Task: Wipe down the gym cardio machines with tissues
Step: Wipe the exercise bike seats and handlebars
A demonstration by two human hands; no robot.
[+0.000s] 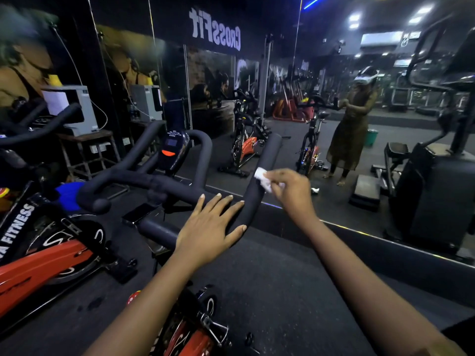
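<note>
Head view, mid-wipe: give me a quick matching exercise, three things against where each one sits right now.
Things:
1 tissue
2 left hand
3 console

Places:
A flat on the bend of the handlebar
B mounted between the handlebar horns
C pinched by the right hand against the right horn

Pairs: 1-C, 2-A, 3-B.

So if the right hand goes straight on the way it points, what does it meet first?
The handlebar grip: the right hand pinches the tissue right beside it, seemingly touching.
</note>
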